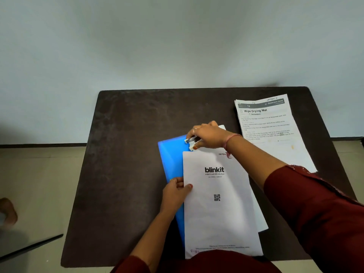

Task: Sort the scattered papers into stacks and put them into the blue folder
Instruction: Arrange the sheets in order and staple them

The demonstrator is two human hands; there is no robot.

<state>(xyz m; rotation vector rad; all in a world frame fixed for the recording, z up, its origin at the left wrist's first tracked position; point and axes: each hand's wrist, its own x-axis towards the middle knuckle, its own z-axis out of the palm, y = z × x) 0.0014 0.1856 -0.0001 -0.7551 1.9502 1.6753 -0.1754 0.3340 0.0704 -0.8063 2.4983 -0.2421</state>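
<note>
On the dark table (122, 174) I see the blue folder (171, 160) under a paper stack (218, 203), whose edge my left hand (175, 191) pinches, while my right hand (206, 134) grips a small stapler (192, 141) at the stack's top.

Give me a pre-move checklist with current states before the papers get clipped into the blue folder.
1. Left hand holds the blinkit sheet at its left edge: ok.
2. Right hand grips the clip at the top of the blue folder: ok.
3. Sheet top tucked under the clip: not ok, it sits just below.
4. Clip lifted open: cannot tell.
5. Wipe Drying Mat stack filed: not ok, it lies on the table, far right.
</note>
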